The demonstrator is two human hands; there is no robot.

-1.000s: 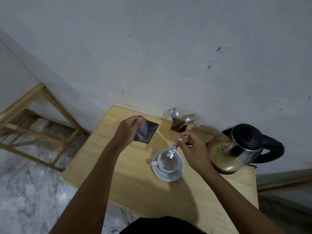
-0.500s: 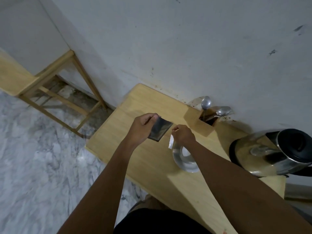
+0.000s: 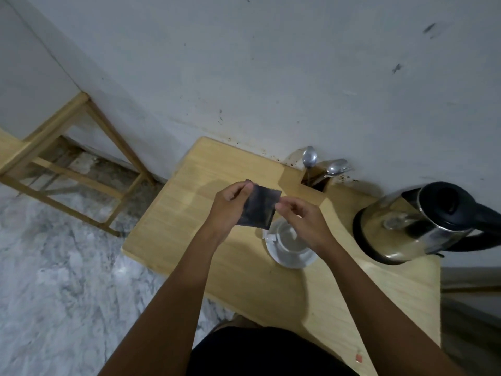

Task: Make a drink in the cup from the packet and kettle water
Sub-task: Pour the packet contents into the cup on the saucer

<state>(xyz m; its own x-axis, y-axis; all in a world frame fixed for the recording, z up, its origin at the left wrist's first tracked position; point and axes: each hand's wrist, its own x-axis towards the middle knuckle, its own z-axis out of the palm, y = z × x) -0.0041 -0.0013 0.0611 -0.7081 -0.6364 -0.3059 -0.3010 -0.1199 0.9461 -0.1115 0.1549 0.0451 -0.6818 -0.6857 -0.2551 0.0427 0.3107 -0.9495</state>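
A dark square packet is held up just above and left of the cup. My left hand pinches its upper left corner. My right hand pinches its right edge between thumb and forefinger and hides part of the cup. The white cup stands on a white saucer with its handle to the left. I cannot tell what is inside it. A steel kettle with a black lid and handle stands to the right of the cup.
The small wooden table stands against a white wall. Spoons stick up from a slot at its back edge. A wooden frame stands to the left over a marble floor. A small pink scrap lies near the table's front.
My right hand has left its spot over the cup and come up to the packet's right edge. The small silvery strip it held is out of sight. My left hand still holds the packet.
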